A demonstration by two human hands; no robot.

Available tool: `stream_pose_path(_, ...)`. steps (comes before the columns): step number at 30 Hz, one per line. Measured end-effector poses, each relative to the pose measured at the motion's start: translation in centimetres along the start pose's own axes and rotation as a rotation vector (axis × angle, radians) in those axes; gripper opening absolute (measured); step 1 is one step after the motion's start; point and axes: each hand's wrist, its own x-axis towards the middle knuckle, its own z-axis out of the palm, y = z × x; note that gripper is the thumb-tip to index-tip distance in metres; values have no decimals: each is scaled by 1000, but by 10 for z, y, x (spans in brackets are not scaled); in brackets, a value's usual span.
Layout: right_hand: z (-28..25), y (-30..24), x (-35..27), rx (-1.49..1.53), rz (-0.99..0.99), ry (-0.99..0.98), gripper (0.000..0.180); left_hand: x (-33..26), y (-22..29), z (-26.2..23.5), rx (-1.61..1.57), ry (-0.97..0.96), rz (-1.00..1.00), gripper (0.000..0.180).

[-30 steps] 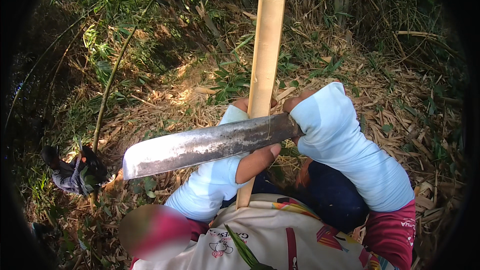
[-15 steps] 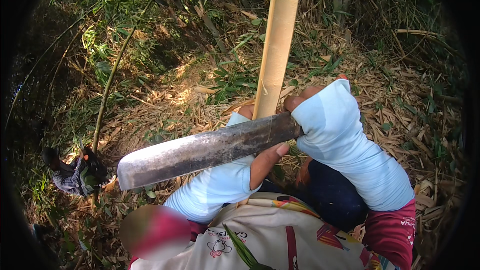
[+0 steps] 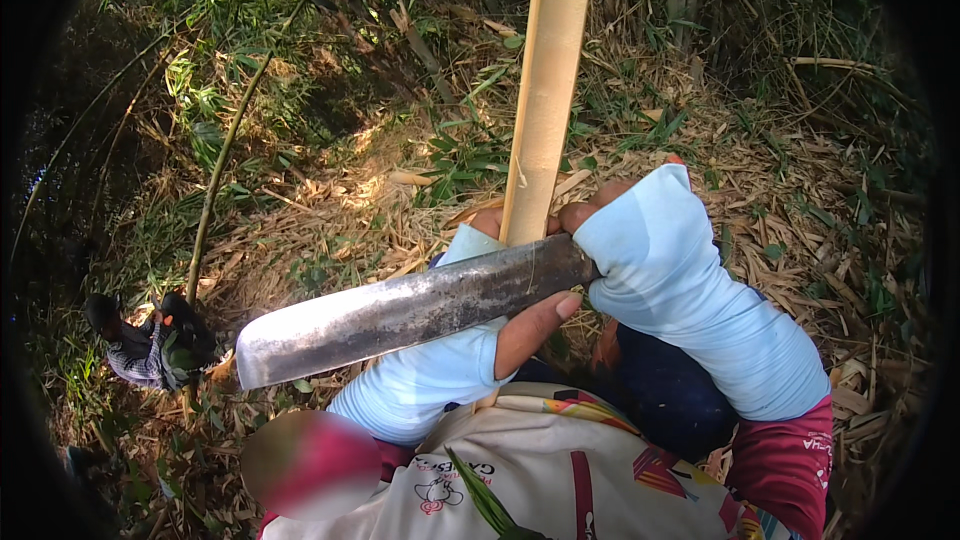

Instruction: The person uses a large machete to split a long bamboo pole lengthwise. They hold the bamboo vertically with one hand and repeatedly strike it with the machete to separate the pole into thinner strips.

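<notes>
A long, pale split bamboo strip [image 3: 546, 90] rises from between my hands to the top edge of the head view. My left hand [image 3: 532, 332] is wrapped round its lower part, with the thumb out to the right and the fingertips showing at the far side. My right hand [image 3: 598, 206] is closed on a machete [image 3: 410, 312], whose handle is hidden in the hand. The broad, dark-stained blade points left across the strip and covers part of my left hand. Light blue sleeves reach over both wrists and part of the hands.
Dry leaves and bamboo litter [image 3: 790, 270] cover the ground. At the left, a person [image 3: 140, 345] sits low beside a slanting thin bamboo stem [image 3: 222, 165]. Dense bamboo stalks [image 3: 685, 0] stand at the back. A green leaf [image 3: 485, 500] lies against my light-coloured clothing.
The strip's upper end has swung a little left. My right hand has shifted slightly left and down with the machete. My left hand still grips the strip.
</notes>
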Motion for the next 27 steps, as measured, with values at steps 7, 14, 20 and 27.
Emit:
stream_pose_path(7,-4,-4,1,-91,15,-49,12,-1,1,2,58,-3,11,52)
stream_pose_path(14,-4,-3,0,-149,1,-67,14,-4,-13,6,51,50,-59,59)
stream_pose_path(20,-4,-2,-1,-164,11,-89,13,-3,-15,8,50,38,9,46)
stream_pose_path(27,-3,-2,-1,-227,16,-104,13,-5,-16,7,113,37,-28,51)
